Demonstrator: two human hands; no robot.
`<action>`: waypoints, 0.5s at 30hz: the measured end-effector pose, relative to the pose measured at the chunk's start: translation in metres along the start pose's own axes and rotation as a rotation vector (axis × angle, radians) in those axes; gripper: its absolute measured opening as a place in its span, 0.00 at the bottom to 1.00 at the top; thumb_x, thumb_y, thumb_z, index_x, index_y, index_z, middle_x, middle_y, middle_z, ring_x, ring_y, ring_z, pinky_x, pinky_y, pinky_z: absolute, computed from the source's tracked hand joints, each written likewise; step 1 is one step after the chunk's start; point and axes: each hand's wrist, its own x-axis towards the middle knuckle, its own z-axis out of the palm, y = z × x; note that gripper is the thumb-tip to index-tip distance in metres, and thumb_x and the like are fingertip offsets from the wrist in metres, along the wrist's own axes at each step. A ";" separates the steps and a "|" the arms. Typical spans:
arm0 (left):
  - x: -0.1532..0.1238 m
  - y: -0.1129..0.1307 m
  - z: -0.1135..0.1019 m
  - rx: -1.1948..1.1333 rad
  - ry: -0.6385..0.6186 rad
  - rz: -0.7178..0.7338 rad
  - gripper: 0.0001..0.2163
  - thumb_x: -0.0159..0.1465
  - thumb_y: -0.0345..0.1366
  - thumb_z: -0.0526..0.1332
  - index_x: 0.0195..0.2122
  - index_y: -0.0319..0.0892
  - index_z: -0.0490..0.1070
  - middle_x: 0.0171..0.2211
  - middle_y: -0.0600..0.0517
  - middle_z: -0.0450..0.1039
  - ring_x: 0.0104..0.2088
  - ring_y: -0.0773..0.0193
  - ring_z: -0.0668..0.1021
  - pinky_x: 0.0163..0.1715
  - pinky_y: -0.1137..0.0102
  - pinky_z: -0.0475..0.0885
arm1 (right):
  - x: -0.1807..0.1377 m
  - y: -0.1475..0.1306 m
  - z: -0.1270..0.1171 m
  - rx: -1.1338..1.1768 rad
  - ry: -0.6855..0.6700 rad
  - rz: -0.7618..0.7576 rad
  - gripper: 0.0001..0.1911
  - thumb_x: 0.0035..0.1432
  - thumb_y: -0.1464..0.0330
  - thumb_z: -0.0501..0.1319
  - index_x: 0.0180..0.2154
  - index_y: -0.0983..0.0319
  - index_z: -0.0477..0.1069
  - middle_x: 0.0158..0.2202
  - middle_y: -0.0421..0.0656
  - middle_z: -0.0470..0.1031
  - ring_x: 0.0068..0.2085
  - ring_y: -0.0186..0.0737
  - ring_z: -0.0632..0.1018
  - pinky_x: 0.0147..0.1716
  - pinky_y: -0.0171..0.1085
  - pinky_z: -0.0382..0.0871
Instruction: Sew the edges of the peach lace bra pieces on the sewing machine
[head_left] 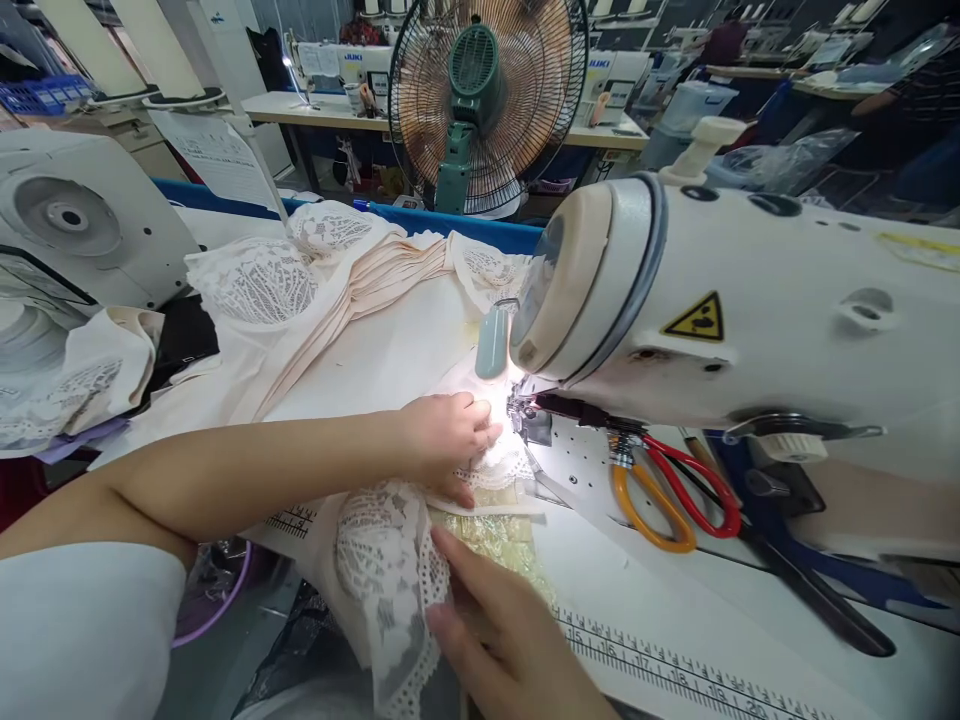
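Observation:
Beside the needle of the sewing machine [517, 405], my left hand [446, 445] presses on a pale lace piece, fingers bent and closed on its edge under the bright lamp. The piece looks like part of a bra. A cream lace bra cup [382, 560] with a scalloped edge hangs over the front of the table below that hand. My right hand [517, 640] is at this edge, thumb and forefinger apart, with the fingertips at the lace. Its other fingers are hidden.
Orange-handled scissors [652, 510] and red-handled scissors [705, 490] lie right of the needle. Stacked lace bra pieces [300, 280] cover the table's back left. A printed ruler [667, 670] runs along the front edge. A large fan [472, 110] stands behind the table.

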 end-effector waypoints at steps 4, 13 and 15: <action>-0.008 -0.010 0.003 0.000 0.093 0.189 0.33 0.52 0.53 0.64 0.56 0.41 0.64 0.46 0.40 0.67 0.43 0.52 0.70 0.39 0.62 0.67 | -0.002 0.016 -0.052 -0.738 0.313 -0.353 0.17 0.58 0.63 0.57 0.49 0.61 0.69 0.36 0.47 0.75 0.37 0.45 0.75 0.33 0.40 0.70; -0.028 0.034 0.017 -0.056 0.243 0.287 0.17 0.57 0.37 0.58 0.45 0.34 0.70 0.49 0.43 0.70 0.49 0.54 0.70 0.53 0.60 0.63 | -0.004 0.043 -0.069 -0.966 0.153 -0.520 0.14 0.60 0.67 0.56 0.47 0.63 0.69 0.44 0.46 0.74 0.50 0.46 0.69 0.48 0.44 0.61; -0.031 0.037 0.024 -0.051 0.302 0.289 0.22 0.59 0.43 0.58 0.51 0.36 0.67 0.51 0.43 0.68 0.50 0.52 0.69 0.54 0.56 0.61 | -0.008 0.043 -0.066 -0.949 0.170 -0.518 0.14 0.59 0.68 0.56 0.47 0.63 0.69 0.44 0.45 0.74 0.51 0.47 0.68 0.49 0.44 0.60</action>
